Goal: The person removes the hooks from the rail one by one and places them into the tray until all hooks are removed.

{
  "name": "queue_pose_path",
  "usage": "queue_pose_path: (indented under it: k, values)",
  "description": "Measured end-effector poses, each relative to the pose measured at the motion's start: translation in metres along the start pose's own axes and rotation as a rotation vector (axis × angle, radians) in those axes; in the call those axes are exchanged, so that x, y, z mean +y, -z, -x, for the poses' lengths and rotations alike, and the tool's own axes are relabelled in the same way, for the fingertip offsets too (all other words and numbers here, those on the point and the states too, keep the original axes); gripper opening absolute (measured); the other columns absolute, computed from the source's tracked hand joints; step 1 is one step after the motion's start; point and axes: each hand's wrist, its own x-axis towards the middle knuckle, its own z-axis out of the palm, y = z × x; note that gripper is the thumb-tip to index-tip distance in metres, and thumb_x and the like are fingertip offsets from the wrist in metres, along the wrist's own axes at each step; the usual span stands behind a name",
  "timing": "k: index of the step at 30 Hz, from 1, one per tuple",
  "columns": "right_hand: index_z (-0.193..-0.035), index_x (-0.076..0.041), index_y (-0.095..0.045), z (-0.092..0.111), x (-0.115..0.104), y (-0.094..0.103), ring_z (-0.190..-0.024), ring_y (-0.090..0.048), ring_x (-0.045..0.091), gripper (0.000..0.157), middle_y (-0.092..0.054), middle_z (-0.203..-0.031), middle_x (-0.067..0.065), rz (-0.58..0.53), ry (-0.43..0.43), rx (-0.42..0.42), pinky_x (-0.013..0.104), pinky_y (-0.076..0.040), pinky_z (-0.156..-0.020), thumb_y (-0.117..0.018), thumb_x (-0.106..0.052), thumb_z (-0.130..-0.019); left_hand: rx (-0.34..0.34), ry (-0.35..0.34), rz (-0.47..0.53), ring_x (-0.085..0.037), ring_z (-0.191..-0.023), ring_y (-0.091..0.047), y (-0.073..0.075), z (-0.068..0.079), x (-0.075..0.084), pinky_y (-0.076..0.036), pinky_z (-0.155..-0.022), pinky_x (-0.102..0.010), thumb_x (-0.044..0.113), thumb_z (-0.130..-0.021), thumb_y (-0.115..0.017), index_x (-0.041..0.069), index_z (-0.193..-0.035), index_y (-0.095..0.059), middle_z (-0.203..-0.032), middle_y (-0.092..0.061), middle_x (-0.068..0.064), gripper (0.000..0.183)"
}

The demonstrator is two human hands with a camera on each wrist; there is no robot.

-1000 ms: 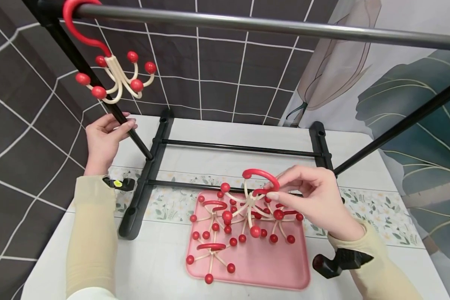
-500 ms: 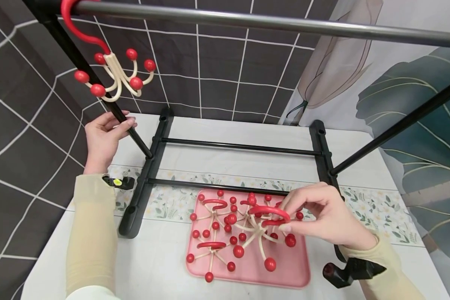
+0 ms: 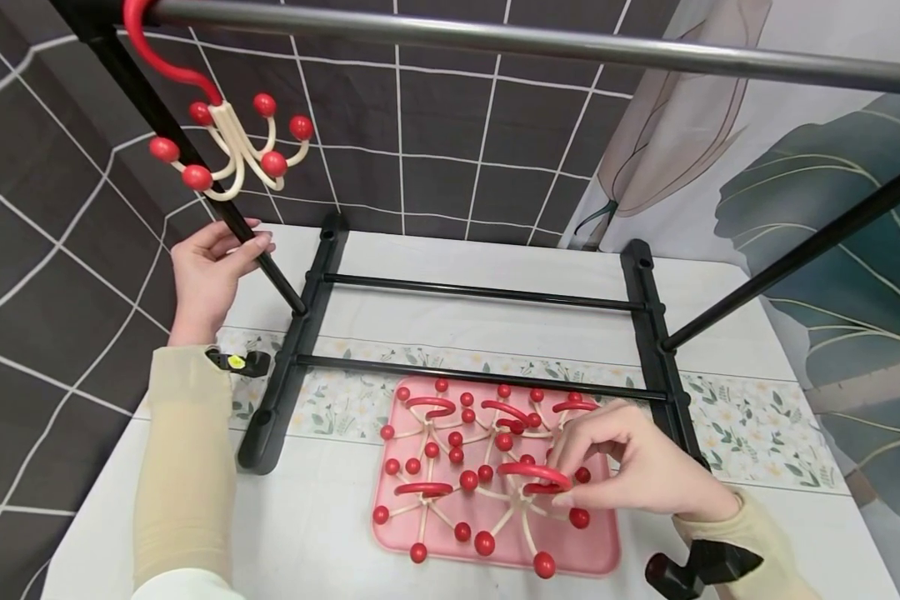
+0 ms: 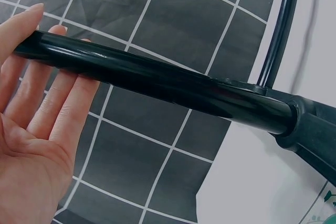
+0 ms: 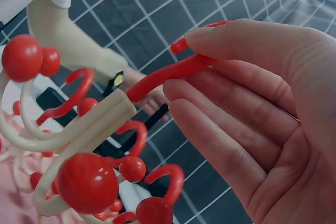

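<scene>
My left hand (image 3: 206,283) holds a black upright pole (image 4: 157,80) of a clothes rack, the thumb on one side and the fingers behind it. With thumb and fingers, my right hand (image 3: 626,458) pinches the red curved top of a multi-arm hook (image 5: 100,121), low over the pink tray (image 3: 596,546). That hook has cream arms tipped with red balls; whether it touches the tray I cannot tell. Several like hooks (image 3: 423,490) stand on the tray behind and left of it. Another such hook (image 3: 232,146) hangs at the left end of the rack's top rail.
The grey metal rail (image 3: 450,35) crosses the top of the head view. Below it, the rack's black base (image 3: 487,292) stands on a white table (image 3: 307,533) behind the tray. A dark tiled backdrop (image 3: 450,192) and a patterned curtain (image 3: 817,200) are behind.
My right hand has lowered the pinched hook and brought it nearer to me, over the front part of the tray. My left hand stays on the pole.
</scene>
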Motion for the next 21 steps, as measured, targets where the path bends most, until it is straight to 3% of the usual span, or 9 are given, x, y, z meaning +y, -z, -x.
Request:
queue_pose_path:
  k: [10, 15, 21]
  values:
    - [-0.088, -0.008, -0.072, 0.019, 0.029, -0.003, -0.071, -0.066, 0.02, 0.026, -0.072, -0.087, 0.008, -0.033, -0.181, 0.038, 0.029, -0.053, -0.048, -0.081, 0.014, -0.078, 0.002, -0.004, -0.026, -0.013, -0.08, -0.075, 0.0, 0.0, 0.0, -0.059, -0.074, -0.019, 0.0, -0.084, -0.083, -0.005, -0.111, -0.074, -0.091, -0.076, -0.005, 0.029]
    - [-0.089, -0.005, -0.071, 0.024, 0.037, -0.005, -0.075, -0.071, 0.02, 0.025, -0.072, -0.088, 0.011, -0.106, -0.226, 0.033, 0.041, -0.062, -0.058, -0.079, 0.017, -0.079, -0.008, -0.016, -0.035, -0.014, -0.081, -0.075, 0.0, 0.0, -0.001, -0.059, -0.075, -0.02, 0.0, -0.084, -0.083, -0.005, -0.111, -0.074, -0.091, -0.076, -0.005, 0.028]
    - [-0.086, -0.004, -0.07, 0.027, 0.041, -0.01, -0.077, -0.074, 0.017, 0.026, -0.073, -0.087, 0.014, -0.145, -0.33, 0.047, 0.041, -0.062, -0.059, -0.078, 0.019, -0.077, -0.01, -0.021, -0.021, -0.014, -0.082, -0.075, 0.0, 0.0, -0.001, -0.059, -0.075, -0.02, -0.001, -0.084, -0.082, -0.006, -0.111, -0.074, -0.092, -0.076, -0.006, 0.028]
